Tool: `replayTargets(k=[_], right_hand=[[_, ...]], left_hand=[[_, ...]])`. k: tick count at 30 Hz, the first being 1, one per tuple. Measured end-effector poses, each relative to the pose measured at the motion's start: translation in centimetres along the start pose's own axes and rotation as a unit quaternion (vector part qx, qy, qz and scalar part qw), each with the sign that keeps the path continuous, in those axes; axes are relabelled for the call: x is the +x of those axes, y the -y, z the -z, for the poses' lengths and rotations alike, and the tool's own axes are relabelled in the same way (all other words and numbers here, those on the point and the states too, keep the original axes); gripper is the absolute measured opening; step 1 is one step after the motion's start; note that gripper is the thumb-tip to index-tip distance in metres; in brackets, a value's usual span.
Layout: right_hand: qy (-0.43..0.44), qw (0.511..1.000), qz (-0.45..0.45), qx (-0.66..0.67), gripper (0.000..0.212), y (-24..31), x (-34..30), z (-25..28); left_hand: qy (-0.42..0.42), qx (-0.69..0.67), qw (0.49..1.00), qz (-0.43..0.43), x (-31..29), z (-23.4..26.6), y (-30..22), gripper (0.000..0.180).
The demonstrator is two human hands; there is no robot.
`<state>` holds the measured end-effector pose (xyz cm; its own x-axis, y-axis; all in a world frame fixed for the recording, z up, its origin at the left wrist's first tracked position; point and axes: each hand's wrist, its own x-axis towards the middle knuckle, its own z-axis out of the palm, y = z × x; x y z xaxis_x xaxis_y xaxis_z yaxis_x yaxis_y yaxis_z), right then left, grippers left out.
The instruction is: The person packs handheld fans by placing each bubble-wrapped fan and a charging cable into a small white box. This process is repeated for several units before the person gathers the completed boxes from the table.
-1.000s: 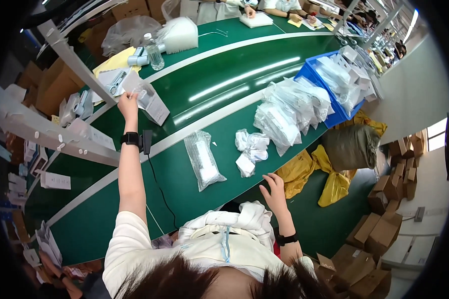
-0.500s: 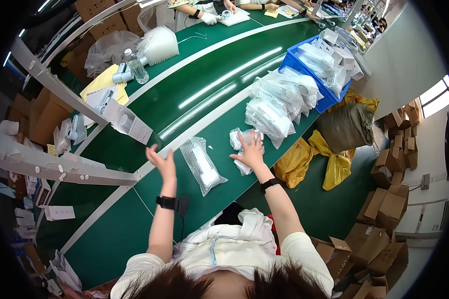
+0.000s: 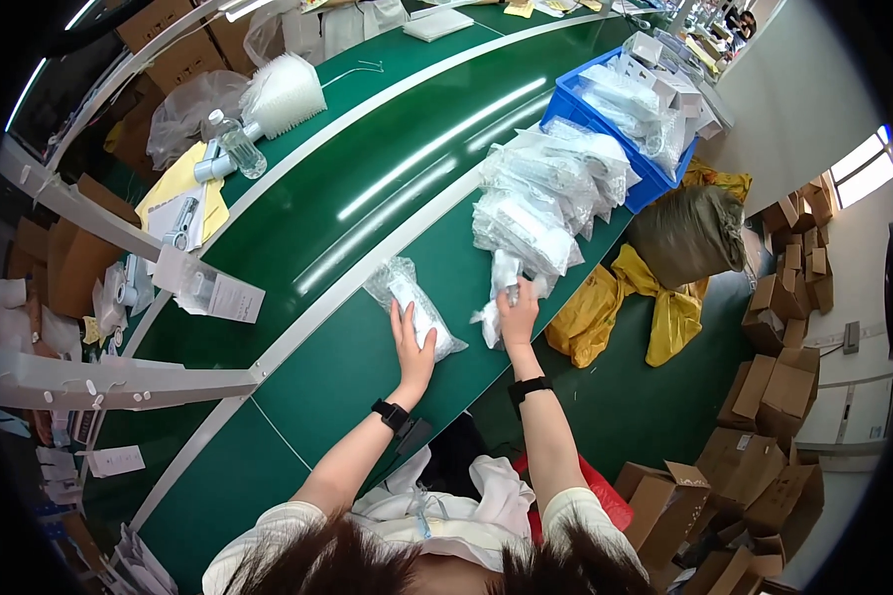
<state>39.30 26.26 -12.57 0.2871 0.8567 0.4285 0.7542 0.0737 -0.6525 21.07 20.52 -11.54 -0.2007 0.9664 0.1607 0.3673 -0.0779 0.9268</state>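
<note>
A bubble-wrap bag (image 3: 418, 309) with something white inside lies on the green bench in front of me. My left hand (image 3: 410, 349) rests on its near end, fingers stretched out and apart. To the right, my right hand (image 3: 518, 313) has its fingers curled round a white bundle in clear plastic (image 3: 504, 272); part of the bundle is hidden under the fingers. Just beyond it a heap of bubble-wrap bags (image 3: 537, 213) holds white items, too blurred by the wrap to name.
A blue crate (image 3: 654, 183) full of wrapped items and white boxes stands behind the heap. The green conveyor belt (image 3: 387, 178) runs past the bench, with a white box (image 3: 230, 299) at its left. Yellow bags (image 3: 590, 317) and cardboard boxes (image 3: 734, 466) lie on the right.
My left hand has come from beside the belt down onto the bubble-wrap bag. My right hand, spread over the white bundle before, has closed on it. The whole view has shifted slightly.
</note>
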Motion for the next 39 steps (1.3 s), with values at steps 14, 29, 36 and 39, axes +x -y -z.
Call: replayTargets(k=[14,29,36,39], right_hand=[[-0.101,0.908,-0.195,0.357,0.018,9.4,-0.4,4.2],[0.026,0.993,0.087,0.069,0.029,8.6,-1.7,2.4],[0.121,0.989,0.085,0.015,0.02,-2.5,4.3,4.1],[0.259,0.964,0.006,0.06,0.023,-4.3,5.7,2.4]], left_hand=[[0.19,-0.46,0.853,0.16,4.3,-9.5,0.4,0.043],[-0.007,-0.323,0.932,0.165,2.5,-0.1,2.9,0.044],[-0.047,0.221,0.968,-0.11,3.3,-1.8,-5.1,0.055],[0.066,0.191,0.949,-0.243,4.8,-4.1,-7.4,0.055]])
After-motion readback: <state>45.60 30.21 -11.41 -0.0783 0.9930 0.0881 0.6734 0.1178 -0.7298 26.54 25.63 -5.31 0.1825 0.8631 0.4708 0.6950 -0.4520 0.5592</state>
